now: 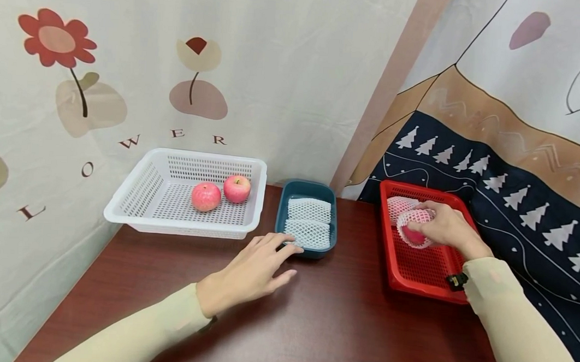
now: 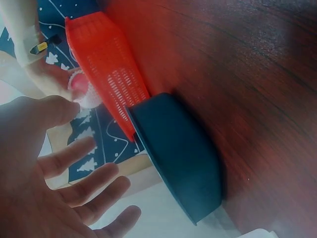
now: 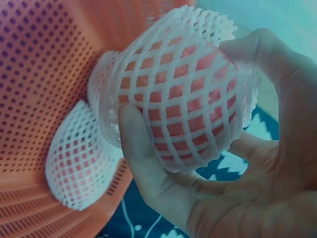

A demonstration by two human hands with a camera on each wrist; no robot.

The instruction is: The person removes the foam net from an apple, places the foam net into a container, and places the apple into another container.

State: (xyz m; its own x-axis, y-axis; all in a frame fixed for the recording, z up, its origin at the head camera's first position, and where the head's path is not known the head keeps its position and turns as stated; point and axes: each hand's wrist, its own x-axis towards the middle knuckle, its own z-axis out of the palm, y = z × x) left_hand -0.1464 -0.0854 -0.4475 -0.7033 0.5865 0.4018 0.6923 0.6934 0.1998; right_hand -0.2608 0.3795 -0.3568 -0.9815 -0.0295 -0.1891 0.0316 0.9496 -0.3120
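Note:
In my right hand (image 1: 447, 227) I grip an apple (image 3: 190, 99) wrapped in a white foam net, fingers and thumb curled round it. It is at the far left part of the red basket (image 1: 414, 288). Beside it in the basket lies another netted apple (image 3: 79, 161), partly hidden in the head view. My left hand (image 1: 253, 269) has its fingers spread, at the front edge of the dark teal bin (image 1: 282, 208). White foam nets (image 1: 308, 234) lie flat inside that bin. From the head view I cannot tell whether the left fingertips touch the bin.
A white perforated basket (image 1: 181, 230) stands at the left, holding two bare apples (image 1: 206, 197). All the containers stand on a dark red wooden table (image 1: 332, 320). A printed curtain (image 1: 295, 83) hangs behind, and a navy tree-patterned cloth (image 1: 518, 231) borders the right side.

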